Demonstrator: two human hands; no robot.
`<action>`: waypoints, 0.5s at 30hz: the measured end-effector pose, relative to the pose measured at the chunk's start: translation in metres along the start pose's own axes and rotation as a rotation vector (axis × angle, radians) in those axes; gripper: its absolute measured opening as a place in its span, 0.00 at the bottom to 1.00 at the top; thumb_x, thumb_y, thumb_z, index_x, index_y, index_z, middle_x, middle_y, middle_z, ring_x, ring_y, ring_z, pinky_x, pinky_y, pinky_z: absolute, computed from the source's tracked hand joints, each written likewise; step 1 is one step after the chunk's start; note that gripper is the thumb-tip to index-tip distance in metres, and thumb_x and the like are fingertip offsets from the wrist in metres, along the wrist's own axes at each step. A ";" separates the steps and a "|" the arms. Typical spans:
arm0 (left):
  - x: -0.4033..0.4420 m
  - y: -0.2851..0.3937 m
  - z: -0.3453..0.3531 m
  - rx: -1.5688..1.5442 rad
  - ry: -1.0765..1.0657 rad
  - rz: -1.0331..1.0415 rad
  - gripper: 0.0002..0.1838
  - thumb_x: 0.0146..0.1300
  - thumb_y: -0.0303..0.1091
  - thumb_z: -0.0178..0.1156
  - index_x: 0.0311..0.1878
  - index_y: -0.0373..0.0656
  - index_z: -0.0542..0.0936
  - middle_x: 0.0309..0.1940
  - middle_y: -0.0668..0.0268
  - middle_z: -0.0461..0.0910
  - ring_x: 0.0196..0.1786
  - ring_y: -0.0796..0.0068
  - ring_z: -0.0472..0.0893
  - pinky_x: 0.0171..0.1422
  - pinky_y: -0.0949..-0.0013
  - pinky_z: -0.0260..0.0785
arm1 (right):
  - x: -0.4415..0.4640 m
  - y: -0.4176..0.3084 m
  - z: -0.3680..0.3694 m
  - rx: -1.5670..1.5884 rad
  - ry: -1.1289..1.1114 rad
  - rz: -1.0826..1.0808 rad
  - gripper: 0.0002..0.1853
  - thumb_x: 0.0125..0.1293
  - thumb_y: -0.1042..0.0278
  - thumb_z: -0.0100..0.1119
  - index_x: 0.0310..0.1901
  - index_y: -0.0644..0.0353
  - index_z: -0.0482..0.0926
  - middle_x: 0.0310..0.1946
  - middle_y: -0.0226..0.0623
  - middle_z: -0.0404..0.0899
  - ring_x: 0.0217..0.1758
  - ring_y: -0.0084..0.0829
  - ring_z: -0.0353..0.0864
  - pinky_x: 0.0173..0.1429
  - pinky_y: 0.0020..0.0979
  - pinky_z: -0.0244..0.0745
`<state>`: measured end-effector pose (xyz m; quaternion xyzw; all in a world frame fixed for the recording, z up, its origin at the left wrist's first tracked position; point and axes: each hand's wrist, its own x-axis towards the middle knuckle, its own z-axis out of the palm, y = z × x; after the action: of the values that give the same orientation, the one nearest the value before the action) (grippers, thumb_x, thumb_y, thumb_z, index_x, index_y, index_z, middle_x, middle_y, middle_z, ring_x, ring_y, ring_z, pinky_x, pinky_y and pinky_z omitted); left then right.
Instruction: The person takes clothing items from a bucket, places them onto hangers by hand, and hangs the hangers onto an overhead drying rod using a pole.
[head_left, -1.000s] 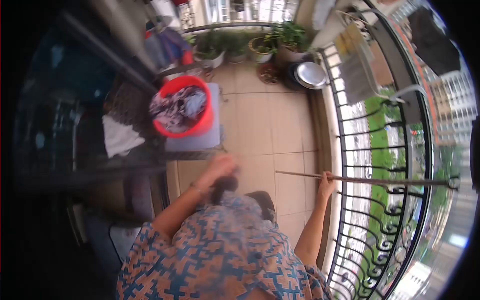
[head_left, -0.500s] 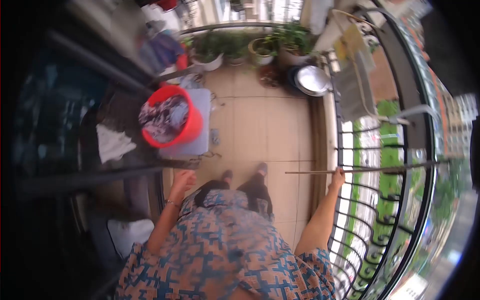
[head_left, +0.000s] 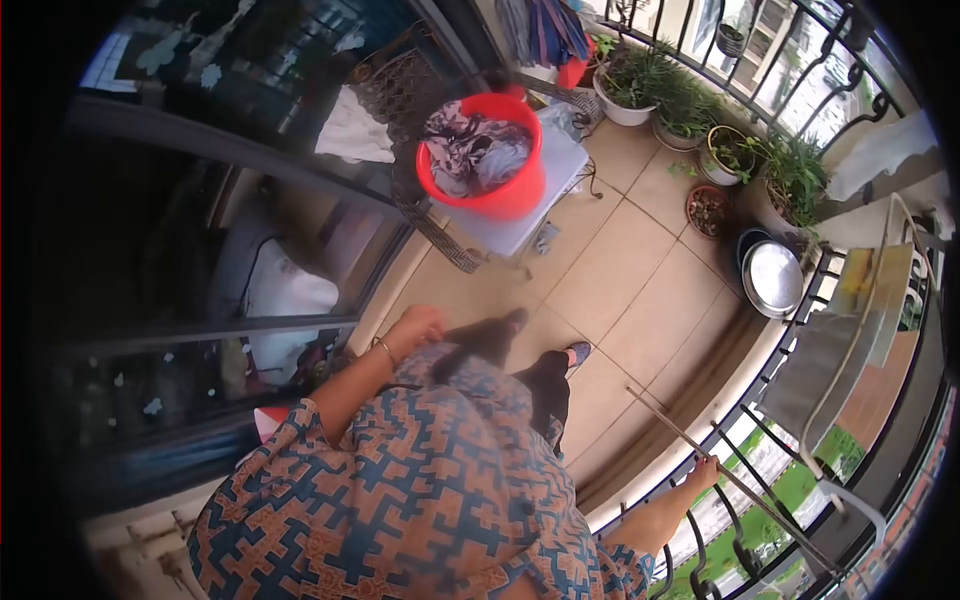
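My right hand is wrapped round a long thin pole beside the balcony railing. The pole slants from above the floor tiles out to the lower right across the bars. My left hand is held in front of my waist, fingers curled; whether anything is in them is too small to tell. Beyond my left hand a red bucket full of patterned and pale blue cloth stands on a light-coloured board on a chair.
Several potted plants line the far railing. A metal basin sits at the right wall. Dark glass doors run along the left. A white cloth lies behind the bucket. A rack hangs on the right railing.
The view has turned, so the bucket and plants appear further right and the railing is tilted. My right hand still holds the pole. My left hand stays near my waist.
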<state>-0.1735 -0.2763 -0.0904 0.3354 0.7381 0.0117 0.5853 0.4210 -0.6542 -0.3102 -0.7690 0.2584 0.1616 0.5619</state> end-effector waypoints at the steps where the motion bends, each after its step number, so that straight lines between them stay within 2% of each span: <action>1: 0.001 -0.002 0.001 -0.025 0.013 -0.026 0.12 0.59 0.47 0.60 0.36 0.48 0.77 0.31 0.71 0.79 0.32 0.78 0.77 0.35 0.72 0.63 | 0.011 0.000 0.003 -0.053 -0.002 0.011 0.18 0.60 0.66 0.62 0.47 0.70 0.73 0.40 0.45 0.75 0.38 0.34 0.77 0.36 0.28 0.83; 2: 0.000 -0.004 0.007 -0.054 0.034 -0.060 0.12 0.59 0.46 0.60 0.36 0.49 0.77 0.31 0.71 0.78 0.33 0.78 0.77 0.36 0.71 0.63 | 0.014 -0.011 0.012 -0.116 -0.011 0.023 0.18 0.60 0.66 0.62 0.47 0.70 0.73 0.40 0.45 0.75 0.37 0.34 0.77 0.35 0.28 0.83; 4: 0.003 -0.004 0.018 -0.072 0.073 -0.050 0.10 0.59 0.44 0.58 0.34 0.47 0.77 0.27 0.70 0.78 0.28 0.78 0.76 0.28 0.75 0.61 | 0.014 -0.025 0.021 -0.202 -0.037 0.044 0.20 0.61 0.67 0.63 0.48 0.74 0.70 0.40 0.48 0.74 0.35 0.34 0.79 0.32 0.26 0.85; 5: 0.004 -0.003 0.023 -0.079 0.093 -0.046 0.09 0.59 0.42 0.57 0.33 0.47 0.77 0.25 0.70 0.78 0.25 0.78 0.76 0.25 0.77 0.59 | 0.016 -0.029 0.027 -0.147 -0.018 0.062 0.21 0.61 0.67 0.63 0.49 0.76 0.69 0.40 0.49 0.74 0.34 0.35 0.79 0.32 0.25 0.85; 8: 0.015 -0.010 0.031 -0.095 0.090 -0.013 0.09 0.60 0.40 0.57 0.34 0.46 0.77 0.25 0.70 0.78 0.25 0.78 0.76 0.24 0.76 0.60 | 0.032 -0.026 0.036 -0.026 0.047 0.140 0.25 0.62 0.68 0.64 0.52 0.80 0.66 0.40 0.54 0.73 0.35 0.37 0.80 0.31 0.24 0.86; 11: 0.018 -0.004 0.035 -0.066 0.106 0.000 0.08 0.60 0.38 0.56 0.33 0.46 0.78 0.26 0.69 0.78 0.25 0.79 0.76 0.22 0.77 0.60 | 0.022 -0.024 0.036 -0.142 -0.010 0.047 0.23 0.62 0.69 0.60 0.47 0.87 0.69 0.42 0.53 0.73 0.37 0.36 0.79 0.36 0.26 0.84; 12: 0.024 -0.004 0.034 -0.075 0.123 0.004 0.08 0.60 0.38 0.56 0.33 0.45 0.78 0.25 0.69 0.78 0.25 0.79 0.76 0.22 0.76 0.60 | 0.014 -0.026 0.039 -0.043 0.038 0.099 0.19 0.62 0.70 0.60 0.48 0.80 0.73 0.39 0.48 0.76 0.37 0.33 0.79 0.36 0.28 0.81; 13: 0.032 -0.003 0.033 -0.085 0.142 0.009 0.08 0.60 0.37 0.56 0.33 0.45 0.78 0.25 0.69 0.78 0.24 0.80 0.77 0.22 0.76 0.61 | 0.073 0.021 0.006 -0.427 -0.258 -0.214 0.17 0.60 0.68 0.62 0.48 0.68 0.78 0.35 0.47 0.79 0.36 0.34 0.80 0.37 0.33 0.79; 15: 0.045 0.005 0.029 -0.107 0.191 0.021 0.07 0.59 0.36 0.55 0.31 0.43 0.78 0.23 0.68 0.77 0.23 0.79 0.77 0.21 0.76 0.62 | 0.056 0.020 -0.001 -1.077 -0.393 -0.634 0.18 0.56 0.65 0.64 0.48 0.60 0.79 0.32 0.49 0.81 0.35 0.40 0.82 0.38 0.38 0.78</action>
<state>-0.1494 -0.2603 -0.1360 0.3089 0.7851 0.0892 0.5293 0.4549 -0.6714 -0.3554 -0.9379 -0.2055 0.2322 0.1554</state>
